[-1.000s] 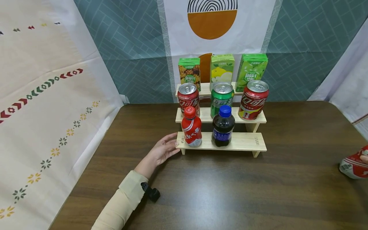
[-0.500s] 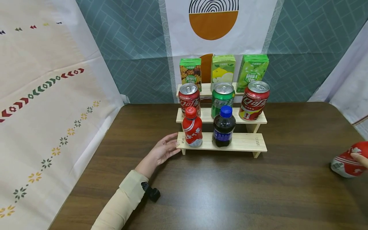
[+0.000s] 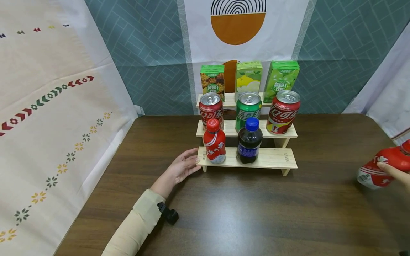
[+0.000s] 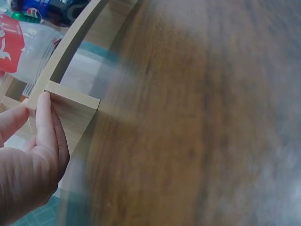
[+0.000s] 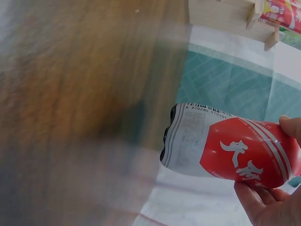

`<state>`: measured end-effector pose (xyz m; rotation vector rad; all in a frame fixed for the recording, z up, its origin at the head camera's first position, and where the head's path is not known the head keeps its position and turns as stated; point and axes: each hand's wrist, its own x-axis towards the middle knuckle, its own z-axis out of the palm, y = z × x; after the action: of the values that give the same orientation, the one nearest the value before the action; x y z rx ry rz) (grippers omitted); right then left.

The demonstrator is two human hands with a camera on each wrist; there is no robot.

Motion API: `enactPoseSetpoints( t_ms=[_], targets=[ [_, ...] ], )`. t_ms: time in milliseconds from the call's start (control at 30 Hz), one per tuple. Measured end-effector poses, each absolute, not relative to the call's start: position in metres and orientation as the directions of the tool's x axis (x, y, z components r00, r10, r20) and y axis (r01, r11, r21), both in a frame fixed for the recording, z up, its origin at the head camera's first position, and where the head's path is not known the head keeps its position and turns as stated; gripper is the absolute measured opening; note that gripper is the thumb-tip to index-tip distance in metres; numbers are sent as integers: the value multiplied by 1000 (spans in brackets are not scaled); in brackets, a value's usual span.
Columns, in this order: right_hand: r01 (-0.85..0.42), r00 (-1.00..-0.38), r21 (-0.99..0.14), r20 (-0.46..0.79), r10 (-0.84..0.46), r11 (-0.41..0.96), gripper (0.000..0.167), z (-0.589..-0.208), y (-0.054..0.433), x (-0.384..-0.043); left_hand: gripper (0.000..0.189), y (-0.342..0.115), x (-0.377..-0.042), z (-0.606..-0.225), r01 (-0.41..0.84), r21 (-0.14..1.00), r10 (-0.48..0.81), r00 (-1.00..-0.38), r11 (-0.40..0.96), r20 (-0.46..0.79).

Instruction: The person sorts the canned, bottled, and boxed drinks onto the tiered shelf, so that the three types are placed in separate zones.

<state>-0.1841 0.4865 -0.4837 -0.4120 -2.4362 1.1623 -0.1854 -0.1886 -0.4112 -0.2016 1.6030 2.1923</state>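
My left hand (image 3: 183, 166) pinches the left end of the lowest board of a pale wooden step shelf (image 3: 272, 158), thumb above and fingers below. In the left wrist view, my fingertips meet the board's corner near a leg. On that step stand a red-capped red bottle (image 3: 214, 142) and a dark cola bottle (image 3: 249, 142) with a blue cap. At the far right, my right hand (image 3: 398, 174) grips another red-and-white drink bottle (image 3: 376, 170), tilted, its base toward the left. The right wrist view shows thumb and fingers on opposite sides of this bottle (image 5: 244, 153).
On the middle step stand a red can (image 3: 210, 108), a green can (image 3: 248, 109) and a second red can (image 3: 283, 112). Juice boxes (image 3: 280, 80) line the top step. Brown tabletop (image 3: 256, 213) extends in front; patterned cloth (image 3: 144, 53) hangs behind.
My right hand has come into the head view from the right, carrying the red bottle leftward and slightly up. My left hand keeps its hold on the shelf.
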Motion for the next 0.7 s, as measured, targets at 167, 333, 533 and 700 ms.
enactPoseSetpoints(
  t_ms=[167, 333, 533, 700],
  targets=[
    [-94, -878, -818, 337, 339, 567, 80, -470, 471, -189, 56, -189, -185, -411, -412, 877, 246, -902, -247, -355],
    [-126, -884, -850, 330, 330, 512, 73, -462, 459, -192, 56, -190, -186, -412, -413, 877, 249, -901, -246, -355],
    [-119, -842, -806, 392, 371, 580, 67, -442, 430, -191, 56, -190, -186, -414, -414, 875, 248, -901, -250, -356],
    [-46, -847, -796, 352, 399, 603, 60, -378, 358, -161, 55, -189, -186, -414, -413, 875, 242, -903, -252, -356]
  ],
)
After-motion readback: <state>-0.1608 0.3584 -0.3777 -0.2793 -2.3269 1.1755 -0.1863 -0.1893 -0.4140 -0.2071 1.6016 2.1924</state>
